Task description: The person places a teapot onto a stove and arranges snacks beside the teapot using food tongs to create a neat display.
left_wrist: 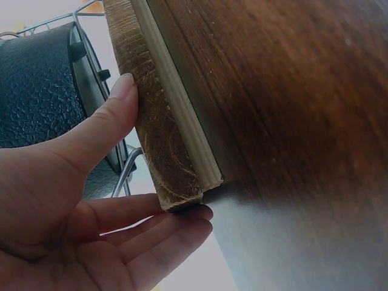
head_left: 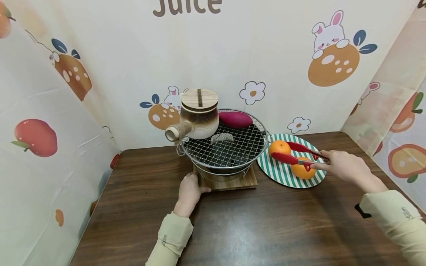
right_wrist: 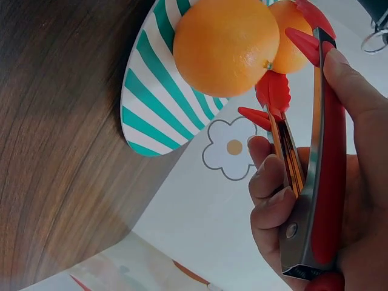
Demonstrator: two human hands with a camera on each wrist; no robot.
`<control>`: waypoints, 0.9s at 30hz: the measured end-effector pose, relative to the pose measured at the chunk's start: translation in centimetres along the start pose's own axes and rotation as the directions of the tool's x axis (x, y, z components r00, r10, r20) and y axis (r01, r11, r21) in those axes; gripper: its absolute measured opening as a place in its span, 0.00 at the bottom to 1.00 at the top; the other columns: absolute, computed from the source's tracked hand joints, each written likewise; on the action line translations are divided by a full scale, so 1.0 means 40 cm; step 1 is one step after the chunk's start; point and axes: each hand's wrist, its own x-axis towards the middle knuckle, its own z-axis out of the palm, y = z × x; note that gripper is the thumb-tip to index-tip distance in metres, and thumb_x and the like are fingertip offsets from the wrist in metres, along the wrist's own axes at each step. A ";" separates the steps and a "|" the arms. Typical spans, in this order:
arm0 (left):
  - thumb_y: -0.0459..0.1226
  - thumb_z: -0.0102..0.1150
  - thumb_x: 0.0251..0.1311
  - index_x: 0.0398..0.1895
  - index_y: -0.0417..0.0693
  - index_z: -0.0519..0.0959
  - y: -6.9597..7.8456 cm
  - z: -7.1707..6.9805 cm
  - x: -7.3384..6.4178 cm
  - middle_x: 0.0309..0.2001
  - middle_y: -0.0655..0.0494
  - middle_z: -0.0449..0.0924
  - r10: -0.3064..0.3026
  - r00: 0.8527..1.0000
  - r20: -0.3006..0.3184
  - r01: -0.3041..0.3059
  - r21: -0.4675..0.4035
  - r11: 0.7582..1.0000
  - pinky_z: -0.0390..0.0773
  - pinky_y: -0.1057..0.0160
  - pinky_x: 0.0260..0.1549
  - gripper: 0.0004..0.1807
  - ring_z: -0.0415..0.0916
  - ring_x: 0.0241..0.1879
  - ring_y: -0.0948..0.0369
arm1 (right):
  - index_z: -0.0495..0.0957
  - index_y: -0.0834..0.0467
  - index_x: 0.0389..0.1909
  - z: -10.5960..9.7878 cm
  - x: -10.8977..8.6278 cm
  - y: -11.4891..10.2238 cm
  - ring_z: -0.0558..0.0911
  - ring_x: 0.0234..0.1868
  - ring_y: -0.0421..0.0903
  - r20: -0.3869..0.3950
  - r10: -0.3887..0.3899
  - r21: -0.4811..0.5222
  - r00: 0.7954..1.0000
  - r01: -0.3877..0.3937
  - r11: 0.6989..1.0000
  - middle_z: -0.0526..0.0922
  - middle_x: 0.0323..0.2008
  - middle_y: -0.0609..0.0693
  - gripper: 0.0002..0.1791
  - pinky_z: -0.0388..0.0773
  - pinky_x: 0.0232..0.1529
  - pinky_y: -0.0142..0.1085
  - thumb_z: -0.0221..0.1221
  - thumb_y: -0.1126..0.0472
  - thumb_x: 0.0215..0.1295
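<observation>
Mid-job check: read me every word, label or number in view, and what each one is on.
"Juice": on the back wall, cropped at the top of the head view.
Right wall, top corner: a letter fragment, too cut off to read.
Left sleeve and right sleeve: print too small to read surely.
Tongs: no lettering visible.

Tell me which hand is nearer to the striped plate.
Right. The right hand, holding red tongs, is just right of the striped plate; the left hand grips the wooden board under the grill, farther to the plate's left.
</observation>
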 end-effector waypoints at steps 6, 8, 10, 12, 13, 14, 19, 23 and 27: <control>0.43 0.80 0.33 0.52 0.27 0.76 0.002 -0.002 -0.003 0.45 0.34 0.82 0.006 1.000 -0.001 -0.006 -0.003 1.000 0.81 0.48 0.43 0.42 0.81 0.44 0.41 | 0.66 0.70 0.64 -0.020 -0.015 0.006 0.77 0.48 0.72 -0.024 0.004 -0.002 1.000 -0.004 1.000 0.72 0.56 0.76 0.54 0.78 0.27 0.54 0.51 0.25 0.57; 0.43 0.80 0.33 0.52 0.27 0.76 0.002 -0.001 -0.003 0.44 0.34 0.82 0.006 1.000 -0.001 -0.006 -0.003 1.000 0.81 0.48 0.43 0.41 0.81 0.43 0.41 | 0.65 0.71 0.65 -0.026 -0.020 0.010 0.77 0.49 0.72 -0.034 0.002 -0.008 0.999 -0.002 1.000 0.72 0.56 0.77 0.53 0.79 0.30 0.57 0.50 0.26 0.58; 0.43 0.80 0.33 0.51 0.28 0.77 0.001 -0.001 -0.002 0.44 0.34 0.82 0.004 1.000 -0.002 -0.004 -0.001 1.000 0.81 0.48 0.42 0.41 0.81 0.43 0.41 | 0.65 0.71 0.65 -0.031 -0.023 0.014 0.77 0.49 0.72 -0.052 0.000 -0.009 0.999 0.000 1.000 0.72 0.56 0.77 0.53 0.79 0.33 0.59 0.50 0.27 0.59; 0.43 0.80 0.33 0.51 0.28 0.77 0.001 0.000 -0.002 0.44 0.34 0.82 0.003 1.000 -0.001 -0.003 0.001 1.000 0.81 0.48 0.42 0.41 0.81 0.43 0.41 | 0.65 0.71 0.65 -0.037 -0.028 0.016 0.77 0.49 0.72 -0.069 -0.003 -0.005 0.998 0.003 1.000 0.72 0.56 0.76 0.52 0.78 0.35 0.61 0.51 0.27 0.59; 0.43 0.80 0.33 0.51 0.28 0.77 0.001 0.000 -0.002 0.44 0.35 0.82 0.001 1.000 -0.001 -0.001 0.002 1.000 0.81 0.48 0.42 0.41 0.81 0.43 0.41 | 0.65 0.71 0.65 -0.041 -0.030 0.017 0.77 0.48 0.72 -0.077 -0.008 -0.001 0.997 0.008 1.000 0.73 0.56 0.76 0.52 0.78 0.35 0.60 0.51 0.28 0.60; 0.43 0.81 0.32 0.51 0.28 0.77 0.000 0.000 -0.002 0.44 0.35 0.82 -0.001 1.000 0.000 0.001 0.001 1.000 0.81 0.48 0.42 0.41 0.81 0.43 0.41 | 0.65 0.71 0.65 -0.045 -0.033 0.018 0.77 0.47 0.71 -0.082 -0.010 0.005 0.997 0.010 1.000 0.73 0.55 0.76 0.52 0.79 0.35 0.59 0.52 0.28 0.60; 0.43 0.80 0.33 0.51 0.28 0.77 -0.001 0.002 -0.001 0.44 0.35 0.82 -0.003 1.000 0.006 0.003 -0.001 1.000 0.81 0.48 0.43 0.41 0.81 0.43 0.41 | 0.64 0.70 0.65 -0.072 -0.051 0.018 0.77 0.45 0.69 -0.100 -0.003 0.015 0.995 0.005 1.000 0.73 0.54 0.76 0.50 0.79 0.28 0.54 0.52 0.29 0.60; 0.43 0.80 0.33 0.51 0.28 0.77 0.000 0.001 -0.001 0.44 0.34 0.82 -0.001 1.000 0.005 0.001 0.007 1.000 0.81 0.48 0.43 0.41 0.81 0.43 0.41 | 0.65 0.68 0.65 -0.097 -0.065 0.014 0.78 0.37 0.65 -0.139 0.011 0.013 0.990 -0.010 1.000 0.76 0.49 0.74 0.49 0.76 0.21 0.47 0.53 0.29 0.60; 0.43 0.80 0.33 0.52 0.28 0.77 0.002 -0.002 -0.002 0.44 0.34 0.82 -0.002 1.000 0.005 0.002 0.006 1.000 0.81 0.48 0.43 0.41 0.81 0.43 0.41 | 0.66 0.67 0.64 -0.117 -0.076 0.011 0.76 0.31 0.56 -0.194 0.016 0.018 0.981 -0.013 1.000 0.79 0.44 0.70 0.48 0.72 0.20 0.44 0.55 0.30 0.59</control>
